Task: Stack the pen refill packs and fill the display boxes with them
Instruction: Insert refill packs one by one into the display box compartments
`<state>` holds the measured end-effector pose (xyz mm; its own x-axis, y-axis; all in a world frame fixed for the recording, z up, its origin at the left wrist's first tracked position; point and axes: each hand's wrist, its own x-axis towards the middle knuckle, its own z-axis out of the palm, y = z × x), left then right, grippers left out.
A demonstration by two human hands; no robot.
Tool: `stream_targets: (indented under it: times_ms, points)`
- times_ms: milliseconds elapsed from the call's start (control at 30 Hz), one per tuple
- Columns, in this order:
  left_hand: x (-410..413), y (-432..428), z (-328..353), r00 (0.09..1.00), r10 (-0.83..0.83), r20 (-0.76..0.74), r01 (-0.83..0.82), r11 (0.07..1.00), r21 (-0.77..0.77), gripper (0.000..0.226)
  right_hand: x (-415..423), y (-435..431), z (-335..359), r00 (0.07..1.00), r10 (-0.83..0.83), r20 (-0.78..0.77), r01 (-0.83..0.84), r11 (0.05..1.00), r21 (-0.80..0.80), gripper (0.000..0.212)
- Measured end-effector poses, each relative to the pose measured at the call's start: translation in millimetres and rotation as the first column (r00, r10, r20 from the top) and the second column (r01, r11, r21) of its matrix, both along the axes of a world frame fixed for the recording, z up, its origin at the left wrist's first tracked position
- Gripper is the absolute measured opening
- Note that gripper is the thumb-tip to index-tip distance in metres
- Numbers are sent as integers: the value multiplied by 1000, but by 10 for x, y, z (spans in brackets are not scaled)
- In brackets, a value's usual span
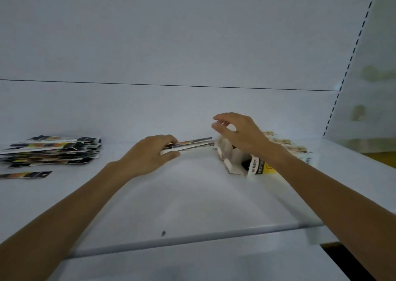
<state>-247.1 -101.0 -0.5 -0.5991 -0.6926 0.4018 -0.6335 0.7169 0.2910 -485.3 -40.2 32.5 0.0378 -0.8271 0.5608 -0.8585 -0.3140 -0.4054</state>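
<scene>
My left hand (150, 154) grips a small bundle of pen refill packs (190, 144) by one end and holds it flat just above the white shelf (192, 195), its far end pointing at the display box (240, 163). My right hand (235, 130) hovers over the box with relaxed, slightly curved fingers and holds nothing. The box is white cardboard with a black and yellow label and sits at the right of the shelf. A loose pile of more refill packs (53, 150) lies at the far left, with a single pack (25, 175) in front of it.
Flat cards or packs (287, 145) with yellow print lie behind the box to the right. A perforated upright (347, 66) and a side panel close the shelf on the right. The shelf's front edge (192, 240) runs across the lower view. A small dark speck (163, 233) lies near it.
</scene>
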Motion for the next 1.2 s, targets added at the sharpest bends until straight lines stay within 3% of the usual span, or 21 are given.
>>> stream_targets:
  times_ms: [233, 300, 400, 600, 933, 1200]
  points:
    - [-427, 285, -81, 998, 32, -50, -29, 998, 47, 21, -1326, 251, -123, 959, -238, -155, 247, 968, 39, 34]
    - [-468, 325, -108, 999, 41, -28, -40, 998, 48, 21, -1516, 275, -248, 949, -295, -108, 303, 951, 59, 33]
    - [-565, 362, -179, 998, 51, 30, -53, 998, 41, 23, -1550, 292, -352, 952, -306, 3, 306, 952, 28, 28]
    - [-717, 414, -209, 993, 63, 102, -69, 996, 56, 24, -1512, 293, -412, 951, -306, -34, 302, 949, -96, 19]
    - [-795, 427, -247, 992, 67, 102, -80, 988, 131, 27, -1566, 268, -448, 945, -316, -84, 304, 944, -130, 15]
    - [-869, 497, -205, 977, 191, 91, -201, 971, 128, 29, -1547, 291, -439, 936, -332, -113, 320, 941, -111, 18]
